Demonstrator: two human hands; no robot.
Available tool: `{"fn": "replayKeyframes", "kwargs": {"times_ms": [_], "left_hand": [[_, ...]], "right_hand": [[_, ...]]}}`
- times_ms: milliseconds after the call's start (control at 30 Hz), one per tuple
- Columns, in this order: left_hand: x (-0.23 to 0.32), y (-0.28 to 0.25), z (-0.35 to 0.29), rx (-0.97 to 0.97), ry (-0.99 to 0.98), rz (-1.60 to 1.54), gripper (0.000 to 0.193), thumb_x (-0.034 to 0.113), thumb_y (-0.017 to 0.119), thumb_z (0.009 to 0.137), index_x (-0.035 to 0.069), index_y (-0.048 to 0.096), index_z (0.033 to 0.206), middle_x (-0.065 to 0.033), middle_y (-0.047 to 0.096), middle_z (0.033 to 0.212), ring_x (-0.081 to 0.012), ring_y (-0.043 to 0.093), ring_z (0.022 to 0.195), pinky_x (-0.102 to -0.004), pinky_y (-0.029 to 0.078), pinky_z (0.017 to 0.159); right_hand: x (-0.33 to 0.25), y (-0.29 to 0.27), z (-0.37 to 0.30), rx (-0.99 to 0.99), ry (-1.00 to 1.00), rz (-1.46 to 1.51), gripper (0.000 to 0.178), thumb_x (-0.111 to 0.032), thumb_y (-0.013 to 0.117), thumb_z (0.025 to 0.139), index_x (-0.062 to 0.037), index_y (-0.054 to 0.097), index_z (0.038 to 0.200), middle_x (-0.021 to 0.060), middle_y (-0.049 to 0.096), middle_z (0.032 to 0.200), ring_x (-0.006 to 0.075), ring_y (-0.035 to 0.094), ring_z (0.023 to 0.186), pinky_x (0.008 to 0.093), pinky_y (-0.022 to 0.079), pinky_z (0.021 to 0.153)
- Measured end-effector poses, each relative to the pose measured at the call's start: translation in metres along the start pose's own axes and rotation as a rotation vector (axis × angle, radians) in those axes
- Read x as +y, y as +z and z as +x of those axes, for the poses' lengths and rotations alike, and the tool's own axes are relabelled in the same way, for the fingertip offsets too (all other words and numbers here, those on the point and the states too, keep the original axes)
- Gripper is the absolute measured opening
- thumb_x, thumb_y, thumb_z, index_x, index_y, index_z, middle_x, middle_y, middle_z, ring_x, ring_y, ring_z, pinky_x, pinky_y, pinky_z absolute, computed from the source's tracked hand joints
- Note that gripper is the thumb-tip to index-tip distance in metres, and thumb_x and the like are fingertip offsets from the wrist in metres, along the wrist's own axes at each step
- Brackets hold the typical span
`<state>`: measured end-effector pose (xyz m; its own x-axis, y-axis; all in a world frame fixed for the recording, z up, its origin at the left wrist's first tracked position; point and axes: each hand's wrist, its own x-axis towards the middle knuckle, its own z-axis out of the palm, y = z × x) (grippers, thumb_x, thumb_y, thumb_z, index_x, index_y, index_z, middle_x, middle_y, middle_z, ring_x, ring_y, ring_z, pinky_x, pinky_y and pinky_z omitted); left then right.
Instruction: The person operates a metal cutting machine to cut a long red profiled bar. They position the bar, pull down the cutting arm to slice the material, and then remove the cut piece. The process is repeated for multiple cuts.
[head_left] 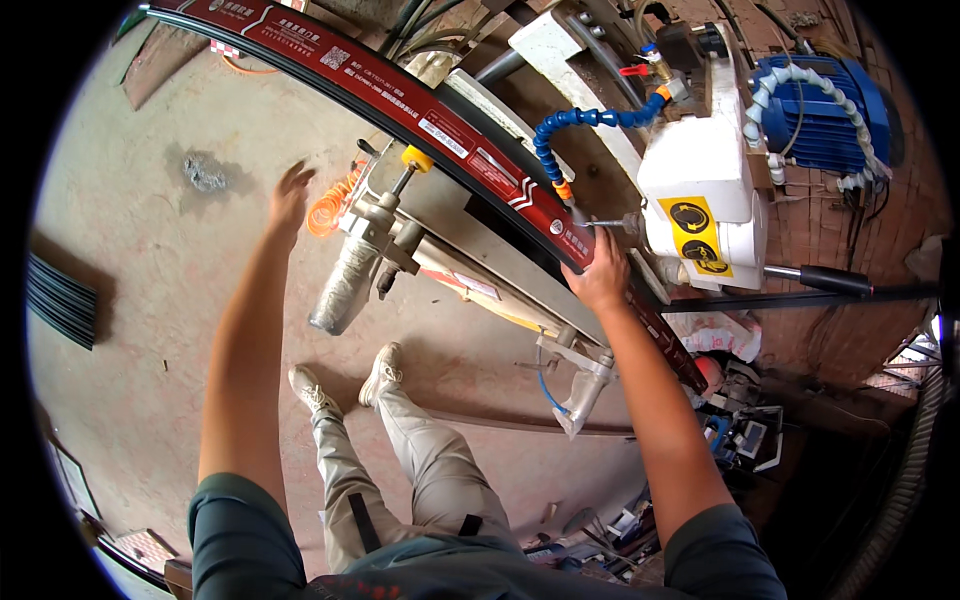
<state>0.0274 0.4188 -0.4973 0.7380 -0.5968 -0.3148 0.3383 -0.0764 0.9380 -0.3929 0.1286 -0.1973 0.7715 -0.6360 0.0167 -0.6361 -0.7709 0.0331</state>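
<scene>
It's a workshop, no doubt: here's a white machine [700,180], a blue finned motor [835,115] just right of it, a jointed blue hose [600,118] looping off its left, then farther left a metal clamp cylinder [345,285], an orange coiled line [328,212] and a stained floor [130,240].

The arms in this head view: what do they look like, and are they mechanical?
They are human arms, without visible cables. The left sleeve and right sleeve are short, dark grey-green cloth, leaving both forearms bare. Neither the left hand nor the right hand wears a glove, and no watch or bracelet shows.
</scene>
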Motion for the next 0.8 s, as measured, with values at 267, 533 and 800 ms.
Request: {"fn": "replayKeyframes", "kwargs": {"times_ms": [267, 533, 800], "left_hand": [[-0.100, -0.155, -0.211, 0.248, -0.004, 0.280, 0.038, 0.011, 0.049, 0.101, -0.002, 0.061, 0.134, -0.0164, 0.071, 0.124, -0.0243, 0.065, 0.120, -0.0376, 0.051, 0.103], [-0.037, -0.170, -0.467, -0.205, -0.386, 0.939, 0.036, 0.003, 0.052, 0.089, 0.010, 0.074, 0.116, -0.0121, 0.078, 0.105, -0.0312, 0.073, 0.104, -0.0423, 0.057, 0.092], [0.082, -0.135, -0.469, -0.167, -0.365, 0.907, 0.033, 0.008, 0.055, 0.094, 0.008, 0.071, 0.123, -0.0122, 0.077, 0.111, -0.0281, 0.074, 0.105, -0.0394, 0.057, 0.092]], "right_hand": [[-0.011, -0.008, 0.002, -0.037, 0.035, 0.015, 0.099, -0.039, 0.088, 0.070, -0.0018, 0.041, 0.149, 0.0250, 0.052, 0.147, 0.0411, 0.052, 0.134, 0.0480, 0.040, 0.115], [-0.016, -0.037, -0.011, -0.179, 0.174, 0.017, 0.110, -0.043, 0.087, 0.071, -0.0018, 0.030, 0.156, 0.0243, 0.048, 0.150, 0.0392, 0.046, 0.140, 0.0461, 0.035, 0.119], [-0.031, -0.016, -0.038, 0.211, 0.262, 0.153, 0.107, -0.030, 0.085, 0.073, 0.0087, 0.028, 0.154, 0.0282, 0.034, 0.158, 0.0445, 0.033, 0.147, 0.0510, 0.025, 0.125]]}}
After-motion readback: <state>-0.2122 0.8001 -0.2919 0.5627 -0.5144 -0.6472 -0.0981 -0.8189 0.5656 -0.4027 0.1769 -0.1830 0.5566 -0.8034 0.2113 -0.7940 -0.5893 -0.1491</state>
